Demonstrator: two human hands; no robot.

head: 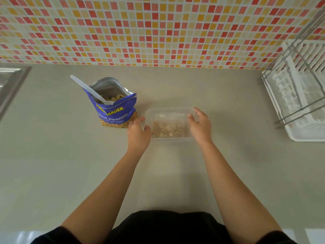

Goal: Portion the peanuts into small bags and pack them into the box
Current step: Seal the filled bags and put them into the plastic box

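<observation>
Bracing the clear box [169,124] on the counter [175,173] beside the peanut bag [115,110], my left hand [138,133] and right hand [200,125] cup its ends, fingers curled loosely against the walls; I should press evenly so the peanuts inside don't shift.

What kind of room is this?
Probably a kitchen. There's a wall of small red, orange and cream tiles, a white plastic dish rack with metal wires, and the steel edge of what looks like a sink.
</observation>
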